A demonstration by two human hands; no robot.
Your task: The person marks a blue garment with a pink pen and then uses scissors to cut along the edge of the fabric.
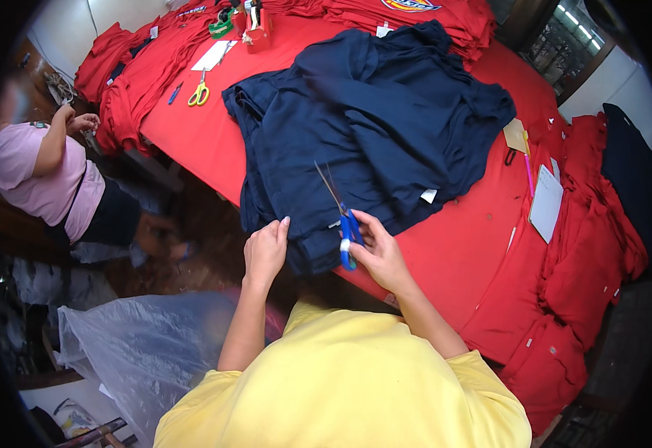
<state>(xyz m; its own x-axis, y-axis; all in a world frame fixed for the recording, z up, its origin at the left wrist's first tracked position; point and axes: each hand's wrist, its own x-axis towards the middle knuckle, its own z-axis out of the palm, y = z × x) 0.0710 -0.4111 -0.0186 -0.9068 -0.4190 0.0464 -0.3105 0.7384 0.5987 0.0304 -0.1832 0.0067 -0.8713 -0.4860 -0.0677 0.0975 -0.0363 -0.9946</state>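
Blue-handled scissors (350,237) are in my right hand (380,254). Their blades point away from me over the navy garment and look slightly parted. My left hand (266,252) is closed, thumb up, at the near left edge of the navy garment (370,127). Whatever its fingers hold, if anything, is hidden. The navy cloth lies spread and wrinkled over the red-covered table (191,142), its near edge hanging over the side between my hands. A small white tag (429,196) shows on the cloth.
Yellow scissors (200,92), a blue pen (175,93) and a tape dispenser (256,33) lie farther back. Red garments (591,246) and a white notepad (546,203) are at right. A co-worker in pink (46,168) stands left. Clear plastic (139,343) lies at lower left.
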